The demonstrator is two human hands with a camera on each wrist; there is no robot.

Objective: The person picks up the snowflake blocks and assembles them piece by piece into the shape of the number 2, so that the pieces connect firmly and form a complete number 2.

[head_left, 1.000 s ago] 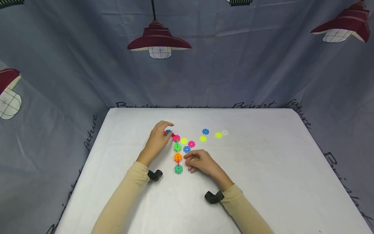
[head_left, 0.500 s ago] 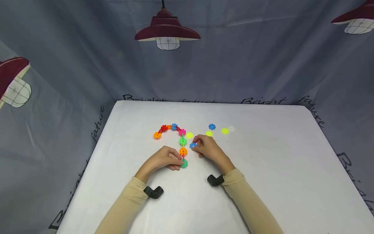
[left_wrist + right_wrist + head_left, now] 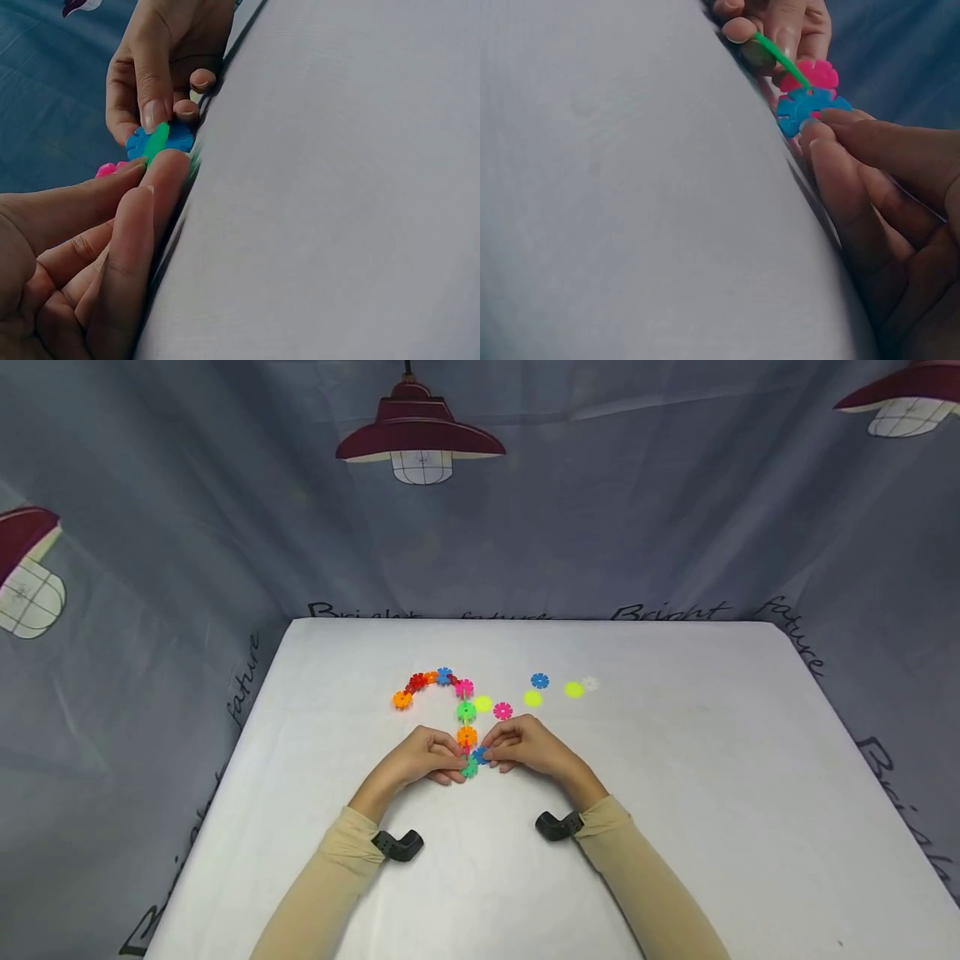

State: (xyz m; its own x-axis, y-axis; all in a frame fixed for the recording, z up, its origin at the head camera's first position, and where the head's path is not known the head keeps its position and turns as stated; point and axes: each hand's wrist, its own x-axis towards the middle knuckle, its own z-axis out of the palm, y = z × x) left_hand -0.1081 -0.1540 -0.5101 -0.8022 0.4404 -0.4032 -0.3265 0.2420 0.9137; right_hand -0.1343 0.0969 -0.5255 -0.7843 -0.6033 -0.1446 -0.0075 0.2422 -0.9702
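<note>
My left hand [image 3: 426, 755] pinches the green snowflake disc [image 3: 470, 768] at the near end of a chain of interlocked notched plastic discs. Between right thumb and fingers, my right hand [image 3: 531, 747] pinches a blue snowflake disc [image 3: 480, 756]. Its notched edge meets the green disc, which stands edge-on to it in the right wrist view. A pink disc [image 3: 815, 73] of the chain shows behind them there. From the hands the chain runs away through an orange disc [image 3: 467, 737] and a light green disc [image 3: 466, 712], then curves left to another orange disc [image 3: 402, 700].
Loose discs lie right of the chain: a pink one [image 3: 502, 711], a blue one [image 3: 540, 681], several yellow ones [image 3: 573, 690] and a white one [image 3: 591, 683]. The white table [image 3: 675, 760] ends at a grey curtain [image 3: 615, 527] printed with lamps.
My left hand has come from the chain's far curve to its near green disc. My right hand has picked up the blue disc and brought it left against the green one.
</note>
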